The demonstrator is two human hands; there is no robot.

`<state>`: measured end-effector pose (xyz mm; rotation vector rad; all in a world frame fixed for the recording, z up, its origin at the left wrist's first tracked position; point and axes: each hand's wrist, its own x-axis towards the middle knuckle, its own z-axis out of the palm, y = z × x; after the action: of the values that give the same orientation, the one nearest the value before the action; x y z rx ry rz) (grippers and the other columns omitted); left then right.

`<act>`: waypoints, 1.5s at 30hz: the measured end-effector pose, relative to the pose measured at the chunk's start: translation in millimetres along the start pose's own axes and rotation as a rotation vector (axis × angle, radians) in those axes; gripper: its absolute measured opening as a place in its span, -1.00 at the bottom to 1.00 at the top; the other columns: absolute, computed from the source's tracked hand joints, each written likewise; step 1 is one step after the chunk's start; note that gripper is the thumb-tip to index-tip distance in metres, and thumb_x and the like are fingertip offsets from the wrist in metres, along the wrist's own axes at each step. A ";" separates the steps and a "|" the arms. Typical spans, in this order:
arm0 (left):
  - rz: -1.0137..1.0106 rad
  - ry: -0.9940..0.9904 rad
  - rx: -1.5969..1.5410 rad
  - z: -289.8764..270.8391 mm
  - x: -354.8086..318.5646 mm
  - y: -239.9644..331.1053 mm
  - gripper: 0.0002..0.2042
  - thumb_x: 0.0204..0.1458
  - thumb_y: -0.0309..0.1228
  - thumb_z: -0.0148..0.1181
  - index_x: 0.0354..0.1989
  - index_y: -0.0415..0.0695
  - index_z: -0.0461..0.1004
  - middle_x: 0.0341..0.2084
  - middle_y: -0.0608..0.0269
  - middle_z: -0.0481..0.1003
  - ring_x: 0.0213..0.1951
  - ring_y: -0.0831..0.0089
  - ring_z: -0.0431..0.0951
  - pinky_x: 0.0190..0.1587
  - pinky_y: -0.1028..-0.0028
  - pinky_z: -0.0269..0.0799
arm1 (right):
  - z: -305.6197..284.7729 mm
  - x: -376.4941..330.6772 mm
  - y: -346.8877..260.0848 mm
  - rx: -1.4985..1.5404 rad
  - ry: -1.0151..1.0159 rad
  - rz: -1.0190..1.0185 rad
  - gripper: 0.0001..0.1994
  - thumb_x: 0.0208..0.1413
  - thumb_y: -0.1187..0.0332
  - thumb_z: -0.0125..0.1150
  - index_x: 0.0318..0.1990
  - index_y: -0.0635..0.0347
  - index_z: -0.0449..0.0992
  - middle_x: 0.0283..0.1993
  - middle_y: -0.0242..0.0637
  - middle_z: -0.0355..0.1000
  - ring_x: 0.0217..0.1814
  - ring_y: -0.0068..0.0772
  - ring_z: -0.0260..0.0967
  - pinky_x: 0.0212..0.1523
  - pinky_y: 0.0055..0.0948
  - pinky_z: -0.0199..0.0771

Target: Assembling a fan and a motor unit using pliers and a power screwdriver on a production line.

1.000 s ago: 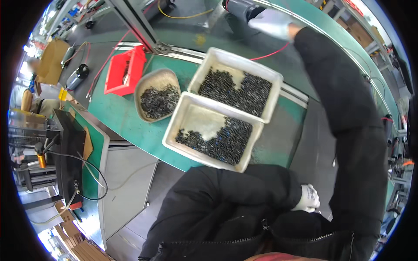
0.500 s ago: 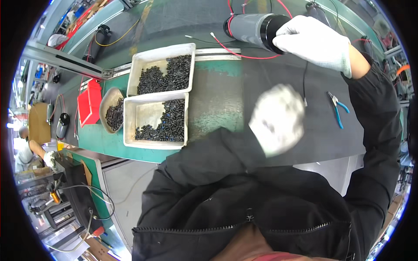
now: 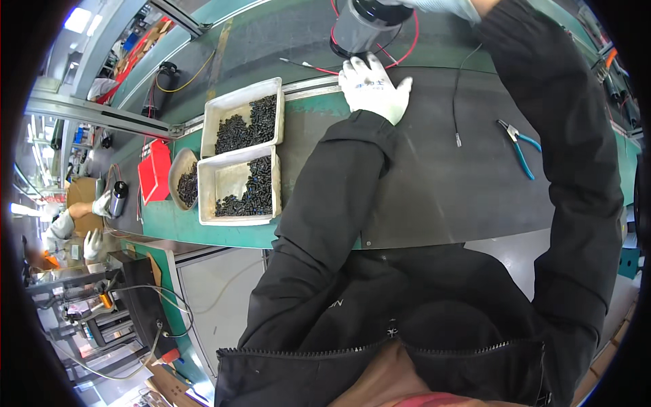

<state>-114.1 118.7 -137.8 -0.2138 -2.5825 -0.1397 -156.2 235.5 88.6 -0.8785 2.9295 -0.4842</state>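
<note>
A grey cylinder with black end caps [image 3: 363,30] stands tilted at the far edge of the bench, red wires looped around it. My right hand [image 3: 444,5], in a white glove, grips its upper black end; the fingers are partly cut off by the picture's top edge. Just below the cylinder's lower end is my left hand [image 3: 375,88], also gloved, with fingers spread and the thumb out to the right. Its fingertips are close to the cylinder's base and a red wire [image 3: 327,70]; whether they touch is unclear.
Two white bins [image 3: 277,183] of small black parts stand left of my left arm. Beside them are an oval tray [image 3: 175,178] and a red bin [image 3: 157,169]. Blue-handled pliers [image 3: 519,149] and a thin black cable [image 3: 455,108] lie on the right. A co-worker's gloved hands [image 3: 93,244] show far left.
The cylinder has gone from lying sideways to tilted upright, with my right hand moving up and away. My left hand has moved forward and left to the cylinder's lower end, fingers now spread.
</note>
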 end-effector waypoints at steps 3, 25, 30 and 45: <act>-0.034 -0.090 -0.016 -2.7 10.7 1.9 -0.17 -0.06 0.20 0.09 0.25 -0.24 0.20 0.05 -0.09 0.33 0.08 0.07 0.30 0.13 0.12 0.15 | -1.3 11.6 -8.2 0.055 0.025 0.132 -0.49 0.13 -0.03 -0.05 -0.25 0.36 0.51 -0.33 0.06 0.50 -0.36 -0.10 0.36 -0.24 -0.19 0.31; 0.256 -0.532 -0.218 -108.3 -57.9 -0.8 -0.77 0.04 -0.31 -0.03 -0.43 -0.19 0.48 -0.51 0.04 0.56 -0.40 0.19 0.60 -0.35 0.20 0.48 | 32.3 -55.3 -25.2 0.131 0.121 0.165 -0.62 0.18 0.15 0.01 -0.46 0.32 0.51 -0.58 -0.15 0.42 -0.54 -0.38 0.34 -0.41 -0.33 0.32; 0.561 -0.543 -1.026 -136.1 -134.8 80.5 -0.71 -0.03 -0.24 0.04 -0.35 -0.27 0.44 -0.43 0.01 0.46 -0.39 0.10 0.52 -0.32 0.17 0.46 | 68.1 -72.3 -19.8 0.373 0.390 0.039 -0.63 0.14 0.12 0.05 -0.39 0.35 0.49 -0.56 -0.27 0.34 -0.47 -0.56 0.26 -0.40 -0.39 0.24; -0.107 -0.383 0.164 -114.7 12.5 -248.0 -0.67 0.01 -0.15 0.16 -0.24 -0.17 0.59 -0.28 -0.07 0.56 -0.15 0.05 0.55 -0.06 0.22 0.43 | 189.5 -166.8 -66.3 0.883 0.036 0.405 -0.83 0.11 0.40 0.08 -0.31 0.31 0.55 -0.54 -0.19 0.40 -0.56 -0.45 0.32 -0.43 -0.45 0.34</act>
<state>-110.9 -139.6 -47.9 -0.0436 -2.9694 0.0842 43.5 220.1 -78.7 -0.1566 2.3653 -1.5481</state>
